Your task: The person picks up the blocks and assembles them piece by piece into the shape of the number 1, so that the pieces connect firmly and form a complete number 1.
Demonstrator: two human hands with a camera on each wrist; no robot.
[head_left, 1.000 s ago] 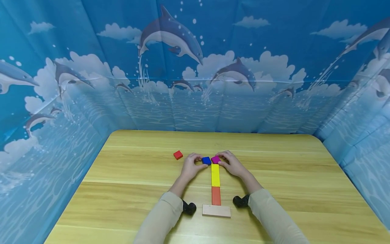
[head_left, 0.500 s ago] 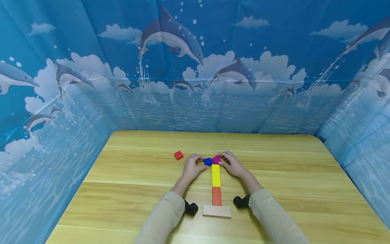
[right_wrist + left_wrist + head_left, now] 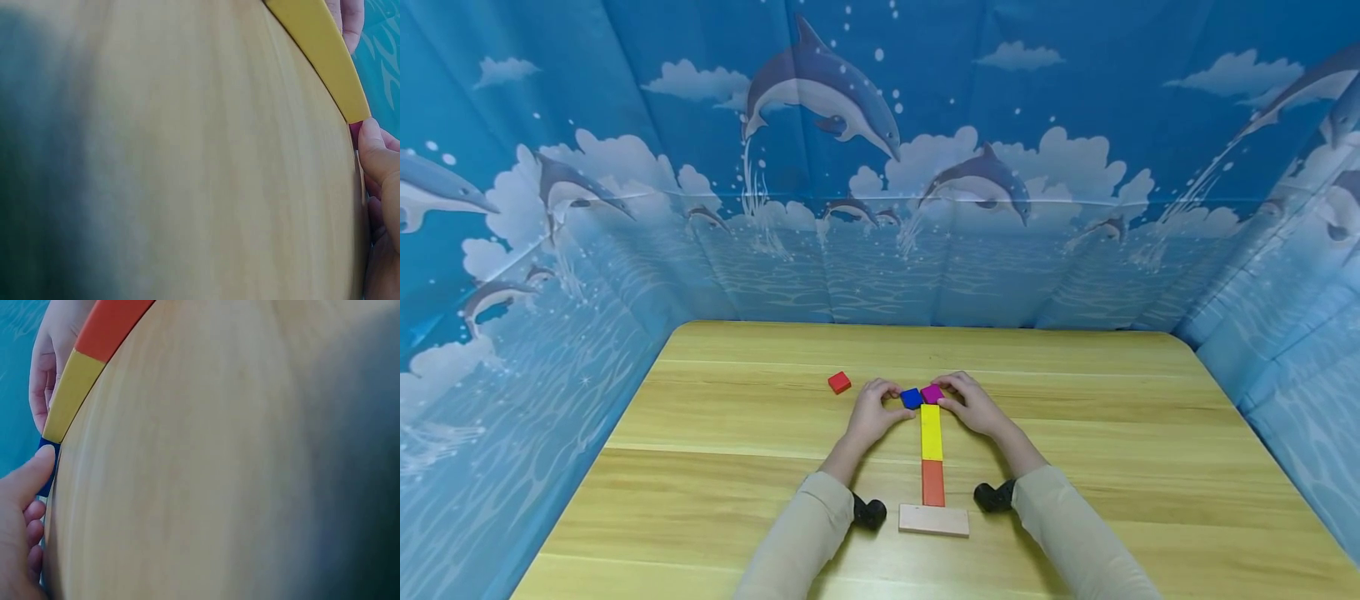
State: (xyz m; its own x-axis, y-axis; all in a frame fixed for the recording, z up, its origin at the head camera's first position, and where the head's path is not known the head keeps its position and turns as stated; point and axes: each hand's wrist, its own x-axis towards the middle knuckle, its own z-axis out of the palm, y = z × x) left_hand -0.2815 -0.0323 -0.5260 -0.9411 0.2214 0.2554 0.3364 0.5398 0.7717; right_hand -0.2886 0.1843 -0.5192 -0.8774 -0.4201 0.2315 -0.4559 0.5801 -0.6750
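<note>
My left hand (image 3: 874, 410) pinches a small blue block (image 3: 912, 398) between thumb and fingers; in the left wrist view the thumb lies against this blue block (image 3: 49, 472). Opposite it, my right hand (image 3: 973, 403) pinches a magenta block (image 3: 932, 393), mostly hidden by the thumb in the right wrist view. Both blocks sit side by side at the far end of a long yellow block (image 3: 931, 432). Toward me, an orange-red block (image 3: 933, 483) continues the line from the yellow one. A pale wooden block (image 3: 933, 520) lies crosswise at the near end.
A loose red block (image 3: 839, 382) lies to the left, beyond my left hand. Wood-grain table (image 3: 1112, 433) extends on both sides, with a blue dolphin-print curtain (image 3: 880, 258) behind it. Black wrist devices (image 3: 870, 514) jut inward beside the near blocks.
The left hand and the blue block have shifted slightly right, closer to the magenta block. The right hand has hardly moved.
</note>
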